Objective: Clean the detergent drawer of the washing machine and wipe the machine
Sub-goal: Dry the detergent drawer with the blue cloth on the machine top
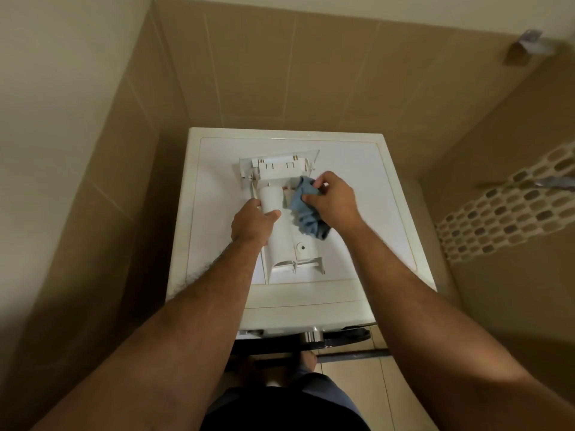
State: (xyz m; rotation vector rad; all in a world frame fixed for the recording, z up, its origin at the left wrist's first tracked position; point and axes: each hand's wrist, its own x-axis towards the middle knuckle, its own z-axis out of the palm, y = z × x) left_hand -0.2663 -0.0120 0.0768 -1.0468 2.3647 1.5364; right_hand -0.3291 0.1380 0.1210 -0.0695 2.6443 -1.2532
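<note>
The white detergent drawer point(281, 244) lies upside down on top of the white washing machine point(367, 188), its front panel pointing toward the wall. My left hand point(252, 223) grips the drawer's left side, thumb over its rounded underside. My right hand point(333, 202) holds a crumpled blue cloth point(303, 206) and presses it against the drawer's right half near the front panel. Part of the cloth hangs down under my palm.
Tan tiled walls close in behind and on both sides of the machine. A mosaic tile strip point(510, 209) and a chrome fitting point(557, 182) are on the right wall. The machine's dark door point(342, 335) shows below its front edge, above a tiled floor.
</note>
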